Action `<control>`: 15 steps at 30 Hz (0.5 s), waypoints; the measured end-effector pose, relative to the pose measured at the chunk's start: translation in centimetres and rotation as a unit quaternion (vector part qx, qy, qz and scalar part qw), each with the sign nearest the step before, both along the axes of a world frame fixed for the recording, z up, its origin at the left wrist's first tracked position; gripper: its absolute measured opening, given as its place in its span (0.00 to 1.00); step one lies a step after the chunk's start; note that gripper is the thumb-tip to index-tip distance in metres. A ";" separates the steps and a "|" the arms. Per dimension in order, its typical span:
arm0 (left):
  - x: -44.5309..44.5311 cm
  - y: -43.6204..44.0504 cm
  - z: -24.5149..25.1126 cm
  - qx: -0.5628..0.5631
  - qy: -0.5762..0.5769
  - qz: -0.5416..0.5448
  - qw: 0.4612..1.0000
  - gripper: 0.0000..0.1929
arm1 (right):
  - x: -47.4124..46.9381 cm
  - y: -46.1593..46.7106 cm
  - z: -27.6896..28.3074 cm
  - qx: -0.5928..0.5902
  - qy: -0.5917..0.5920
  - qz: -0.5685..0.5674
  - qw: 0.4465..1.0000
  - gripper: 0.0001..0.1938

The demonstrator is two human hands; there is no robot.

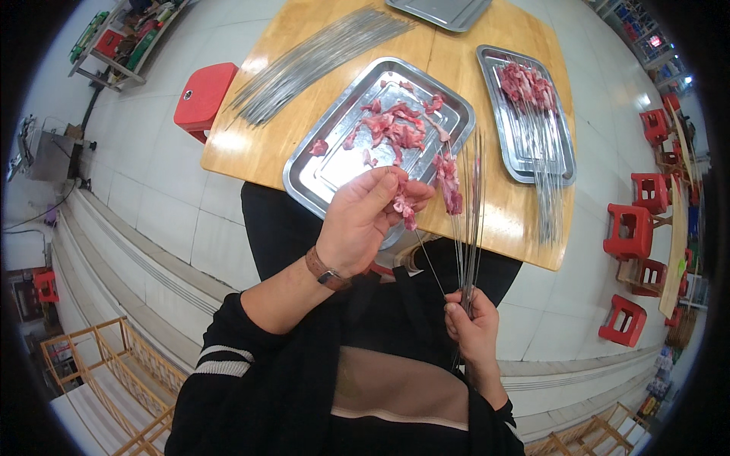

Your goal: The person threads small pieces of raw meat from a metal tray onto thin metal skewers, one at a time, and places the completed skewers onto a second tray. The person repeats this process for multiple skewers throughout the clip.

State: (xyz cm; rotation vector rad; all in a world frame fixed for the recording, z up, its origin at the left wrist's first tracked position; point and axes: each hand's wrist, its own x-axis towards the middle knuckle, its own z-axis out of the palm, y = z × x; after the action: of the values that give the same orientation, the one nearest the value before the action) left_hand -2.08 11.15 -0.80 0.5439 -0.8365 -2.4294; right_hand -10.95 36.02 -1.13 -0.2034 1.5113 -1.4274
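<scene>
My left hand [370,208], with a watch on a brown strap at its wrist, pinches a piece of raw meat [405,212] on the upper part of a thin metal skewer [429,259]. That skewer slants down to the fingertips of my right hand [472,325]. My right hand also grips a bundle of metal skewers [470,251], points up. Some of these carry raw meat [448,182] near their tips, beside the right rim of a metal tray [308,145]. Loose cut pieces of raw meat [399,128] lie in the tray, just beyond my left hand.
On the wooden table [256,159], a pile of bare metal skewers [319,62] lies at the back left. A second tray [513,151] at right holds loaded meat skewers [527,88], their shafts overhanging its near rim. Another tray [450,12] sits at the far edge. A red stool [205,97] stands left.
</scene>
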 end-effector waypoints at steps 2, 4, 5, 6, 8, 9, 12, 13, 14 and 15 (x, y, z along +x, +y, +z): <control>-0.2 0.0 0.5 0.031 -0.008 -0.005 0.999 0.15 | 0.0 0.0 0.0 -0.003 -0.007 -0.008 1.000 0.05; -0.2 0.0 1.2 0.076 0.043 -0.016 0.996 0.18 | -0.1 0.1 0.0 -0.005 -0.005 -0.013 1.000 0.05; -0.1 0.1 1.6 0.098 0.057 -0.022 0.993 0.20 | -0.1 0.1 0.0 -0.006 -0.005 -0.015 1.000 0.05; -0.3 0.2 1.8 0.115 0.043 -0.014 0.992 0.21 | -0.1 0.1 0.0 -0.006 -0.006 -0.016 1.000 0.05; -1.2 0.5 2.0 0.126 0.049 -0.001 0.991 0.24 | 0.0 0.1 -0.1 -0.005 -0.015 -0.021 1.000 0.05; -1.5 0.6 2.0 0.139 0.034 -0.003 0.990 0.23 | 0.0 0.1 -0.1 -0.001 -0.005 -0.012 1.000 0.05; -2.5 0.9 1.6 0.172 0.046 0.009 0.984 0.22 | 0.1 0.1 -0.2 0.007 0.005 0.001 1.000 0.04; -2.6 1.1 1.5 0.157 0.042 0.015 0.987 0.22 | 0.1 0.1 -0.1 0.008 0.004 0.007 1.000 0.04; -2.6 1.2 1.4 0.142 0.039 0.021 0.989 0.23 | 0.2 0.1 -0.2 0.009 0.003 0.012 1.000 0.04; -2.6 1.4 1.4 0.128 0.035 0.027 0.991 0.23 | 0.3 0.1 -0.2 0.005 0.004 0.011 1.000 0.05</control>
State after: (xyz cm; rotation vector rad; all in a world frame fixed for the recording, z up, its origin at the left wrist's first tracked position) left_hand -4.64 12.50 0.56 0.5631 -0.4785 -2.5060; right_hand -10.69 36.07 -1.35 -0.2184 1.5178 -1.4035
